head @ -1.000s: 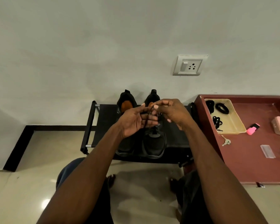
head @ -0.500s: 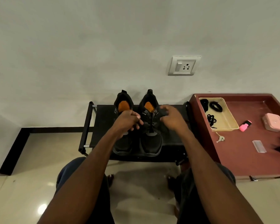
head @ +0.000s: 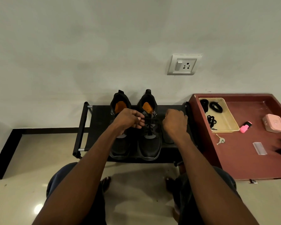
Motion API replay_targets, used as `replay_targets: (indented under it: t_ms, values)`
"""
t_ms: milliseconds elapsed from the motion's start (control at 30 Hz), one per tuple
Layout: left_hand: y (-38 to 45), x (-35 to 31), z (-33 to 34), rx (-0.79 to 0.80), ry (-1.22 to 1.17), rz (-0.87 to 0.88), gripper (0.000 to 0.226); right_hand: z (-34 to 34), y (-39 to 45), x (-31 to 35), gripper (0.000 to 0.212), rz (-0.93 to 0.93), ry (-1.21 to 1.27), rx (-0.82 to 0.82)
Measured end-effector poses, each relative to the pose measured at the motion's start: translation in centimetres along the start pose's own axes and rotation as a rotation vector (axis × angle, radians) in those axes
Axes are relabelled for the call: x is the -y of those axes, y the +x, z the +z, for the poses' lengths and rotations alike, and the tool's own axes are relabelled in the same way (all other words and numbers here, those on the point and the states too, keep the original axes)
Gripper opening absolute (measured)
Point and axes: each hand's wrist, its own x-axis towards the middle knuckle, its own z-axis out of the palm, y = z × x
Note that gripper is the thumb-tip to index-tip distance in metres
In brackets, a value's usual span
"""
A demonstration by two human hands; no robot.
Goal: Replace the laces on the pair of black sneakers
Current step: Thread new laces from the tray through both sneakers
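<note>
Both hands work at the right-hand sneaker (head: 150,133) of the pair on the low black rack (head: 97,127). The left hand (head: 128,118) has its fingers curled, pinching one end of the black lace (head: 150,119); the right hand (head: 174,121) is closed into a fist, apparently on the other end, though its fingertips are hidden.

The lace runs taut between the two sets of fingers, across the tongue. An uneven pull could drag one end back through an eyelet, or tip the shoe toward the other sneaker (head: 120,132), which sits just outside the left fingers.

Beyond the right knuckles stand the rack's end post and the wall of the red tray (head: 199,127), so there is little sideways room there. Left of the left fingers the rack surface offers more.
</note>
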Motion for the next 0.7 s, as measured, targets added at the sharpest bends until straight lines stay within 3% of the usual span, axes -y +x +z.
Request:
replay_targets:
  t_ms: [33, 100, 167, 200, 333, 600, 700]
  values:
    - [-0.1, -0.1, 0.0, -0.004, -0.025, 0.001, 0.011, 0.2, 0.2, 0.2, 0.026, -0.028, 0.035, 0.028]
    - [-0.3, -0.3, 0.2, -0.019, -0.069, 0.018, 0.011, 0.3, 0.6, 0.8, 0.032, -0.089, 0.392, 0.195]
    - [-0.4, -0.2, 0.4, -0.041, -0.056, 0.04, 0.016, 0.4, 0.5, 1.4, 0.027, -0.114, 0.724, 0.341]
    - [-0.5, -0.1, 0.5, -0.05, -0.045, 0.047, 0.016, 0.4, 0.3, 1.6, 0.021, -0.132, 0.775, 0.349]
    - [-0.3, -0.3, 0.8, -0.021, -0.053, 0.06, 0.016, 0.8, 0.1, 1.5, 0.003, -0.126, 0.797, 0.307]
    - [0.0, -0.4, 1.9, -0.082, -0.007, 0.154, 0.013, 1.7, 0.3, 1.7, 0.015, -0.004, 0.906, 0.2]
    - [0.8, -0.1, 2.1, -0.189, 0.019, 0.131, 0.006, 2.0, 0.7, 1.6, 0.021, 0.014, 0.696, 0.084]
